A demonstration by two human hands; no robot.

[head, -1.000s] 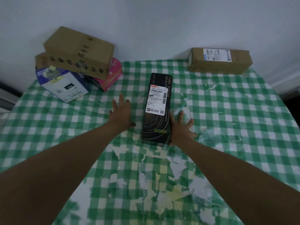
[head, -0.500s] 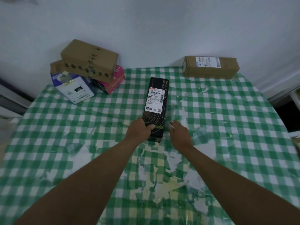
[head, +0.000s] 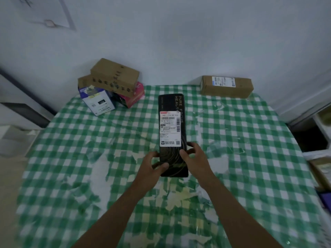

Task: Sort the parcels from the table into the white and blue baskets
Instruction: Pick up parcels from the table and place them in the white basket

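Lying lengthwise at the centre of the green-checked table (head: 71,158), the long black parcel (head: 172,104) is gripped at its near end by both hands: the left hand (head: 152,169) curls round its left edge, thumb on top, and the right hand (head: 195,156) clasps its right edge. At 11 o'clock sits a pile of boxes (head: 111,86); at 1 o'clock, a brown carton (head: 226,87) against the wall.
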